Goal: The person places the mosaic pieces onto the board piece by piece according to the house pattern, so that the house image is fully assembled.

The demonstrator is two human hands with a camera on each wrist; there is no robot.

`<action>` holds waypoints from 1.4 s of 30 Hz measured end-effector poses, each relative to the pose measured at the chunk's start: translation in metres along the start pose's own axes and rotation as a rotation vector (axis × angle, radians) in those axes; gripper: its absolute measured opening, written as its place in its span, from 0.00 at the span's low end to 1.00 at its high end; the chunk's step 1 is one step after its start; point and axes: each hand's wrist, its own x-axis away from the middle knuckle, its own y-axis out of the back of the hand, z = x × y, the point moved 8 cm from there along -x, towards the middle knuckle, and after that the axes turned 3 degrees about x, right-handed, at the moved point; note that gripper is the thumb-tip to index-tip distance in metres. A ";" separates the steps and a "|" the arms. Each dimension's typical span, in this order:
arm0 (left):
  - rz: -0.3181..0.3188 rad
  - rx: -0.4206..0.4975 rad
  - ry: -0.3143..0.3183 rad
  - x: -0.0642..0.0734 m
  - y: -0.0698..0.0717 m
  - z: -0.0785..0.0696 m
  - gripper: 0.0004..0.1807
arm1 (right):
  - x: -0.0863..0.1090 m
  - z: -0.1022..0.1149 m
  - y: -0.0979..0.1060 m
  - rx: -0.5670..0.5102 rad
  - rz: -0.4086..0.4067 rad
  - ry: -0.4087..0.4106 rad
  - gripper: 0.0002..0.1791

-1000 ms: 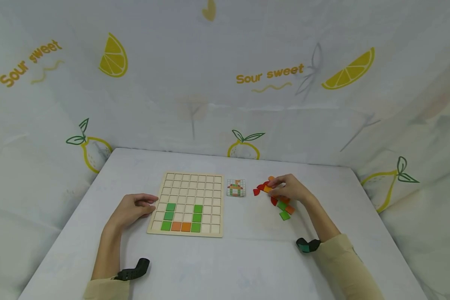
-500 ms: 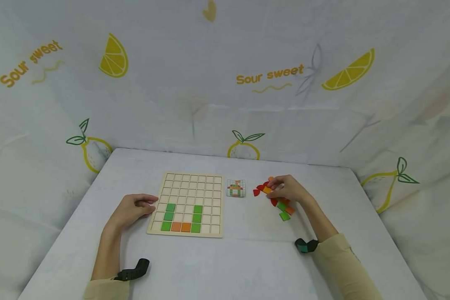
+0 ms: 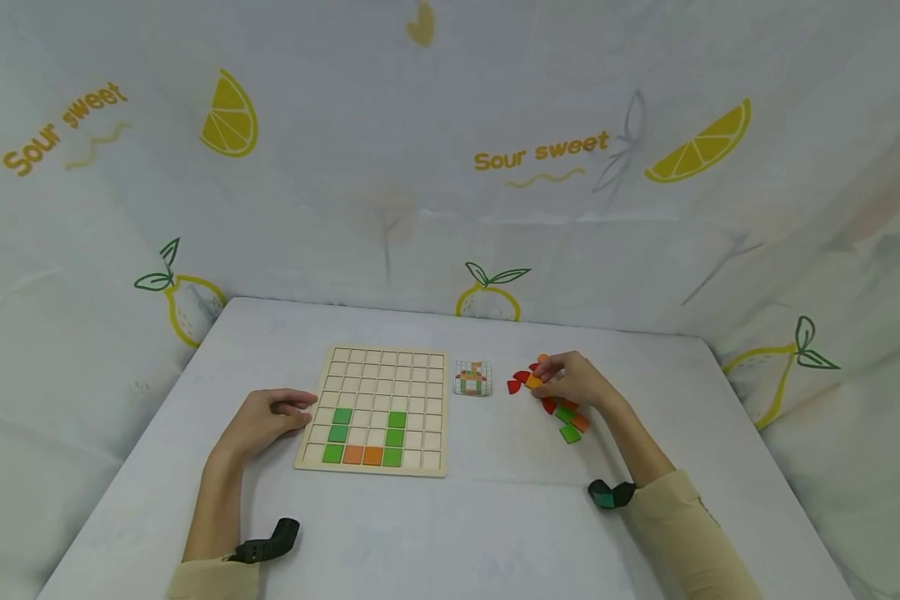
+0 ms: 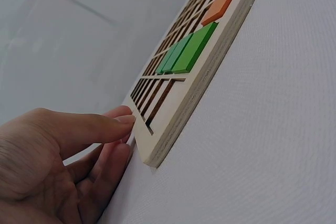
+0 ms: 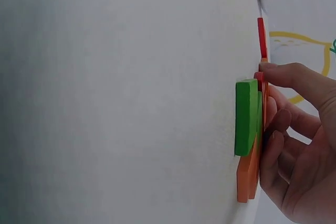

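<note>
A square wooden grid board point(image 3: 420, 367) lies on the table, with green tiles point(image 3: 333, 453) and two orange tiles point(image 3: 372, 455) forming a U shape in its cells. Along its left edge rests my left hand point(image 3: 266, 421); in the left wrist view the thumb tip point(image 4: 124, 119) touches the rim, with the other fingers loosely bent beside it. To the right, my right hand point(image 3: 577, 381) reaches over a pile of loose pieces, its thumb and index finger pinching at a yellow-orange tile point(image 3: 532, 382). The palm and fingers hide part of this pile.
A small printed card point(image 3: 472, 378) with a coloured grid picture lies between board and pile. Loose red pieces point(image 3: 513, 387), a green tile point(image 3: 570, 434) and an orange tile point(image 3: 581, 423) surround the right hand. White cloth with lemon prints point(image 3: 487, 302) hangs behind the table.
The right thumb has shifted slightly left, to the near edge of the yellow-orange tile, and the right forearm has moved a little left. The left hand and board have stayed put.
</note>
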 end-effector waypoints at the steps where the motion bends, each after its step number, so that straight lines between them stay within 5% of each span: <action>1: 0.000 0.000 0.000 0.000 0.000 0.000 0.21 | 0.000 0.000 0.000 0.004 0.002 0.001 0.16; 9: -0.002 -0.007 -0.009 0.000 -0.001 0.001 0.21 | -0.001 0.012 0.002 0.002 -0.006 0.034 0.16; 19: -0.008 -0.015 0.007 -0.002 -0.001 0.003 0.21 | -0.004 0.069 -0.015 -0.003 0.024 0.177 0.13; 42: -0.014 -0.005 -0.001 -0.001 0.000 0.001 0.20 | -0.032 0.216 -0.117 0.060 0.203 0.435 0.10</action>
